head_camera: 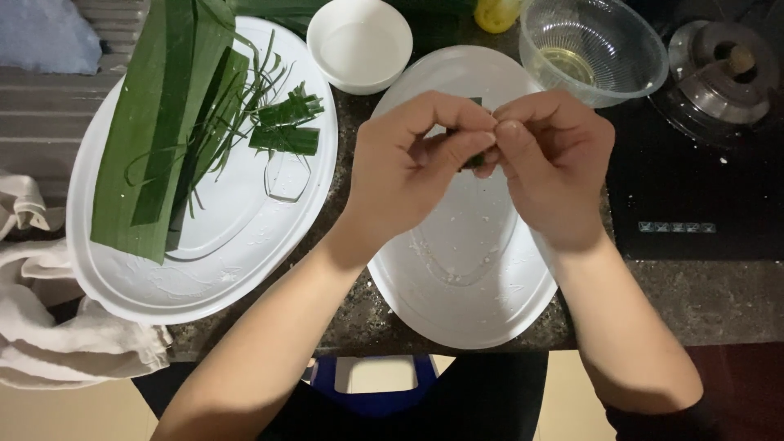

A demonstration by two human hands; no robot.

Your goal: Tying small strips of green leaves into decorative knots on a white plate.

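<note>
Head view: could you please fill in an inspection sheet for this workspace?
Surface: dark speckled counter, partly covered by two white oval trays.
Job's things: small green leaf piece pinched between both hands above the right tray, which bears only white specks.
Clutter: left tray with long leaves, thin strips and two folded leaf parcels; white bowl; clear bowl with a little yellowish liquid; white cloth.
Grippers: left hand and right hand both closed on the leaf piece.
Cables: nothing seen.
Surroundings: black cooktop with a metal lid; blue stool below.
</note>
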